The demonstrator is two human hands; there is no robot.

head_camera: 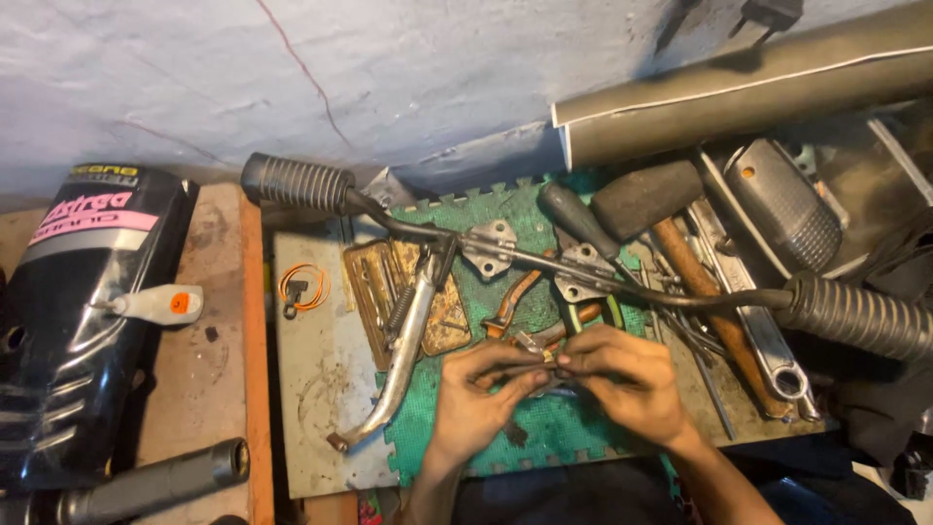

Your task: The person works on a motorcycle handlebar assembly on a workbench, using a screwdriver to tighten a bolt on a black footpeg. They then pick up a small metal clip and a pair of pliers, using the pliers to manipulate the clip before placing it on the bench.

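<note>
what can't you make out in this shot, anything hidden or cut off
Head view only:
- The small part pinched between left hand and right hand: fingers cover it, too small to identify.
- Pliers on the green mat: jaws hidden behind the hands.
- Right footrest rubber: cut off by the right edge.
- Black panel: cut off by the left edge.

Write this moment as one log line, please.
left hand: pinching small metal part | right hand: pinching same part | under: green foam mat | near: pliers
</note>
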